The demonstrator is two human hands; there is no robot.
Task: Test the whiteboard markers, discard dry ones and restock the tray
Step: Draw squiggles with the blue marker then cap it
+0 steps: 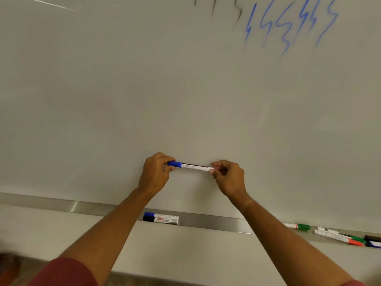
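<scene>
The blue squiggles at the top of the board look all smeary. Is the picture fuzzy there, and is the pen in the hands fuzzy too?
Head view: the blue squiggles and the black strokes beside them are blurred and streaked; the blue-capped marker gripped by the left hand and right hand is sharper, though its label print is too small to read; the metal tray shows a bright glare patch at left.

Metal tray [206,220], blue marker [159,215] beside black marker [160,220], green marker [298,226], mixed markers [348,238] right

Classroom or office: wall whiteboard [144,89], marker tray [206,219].
</scene>
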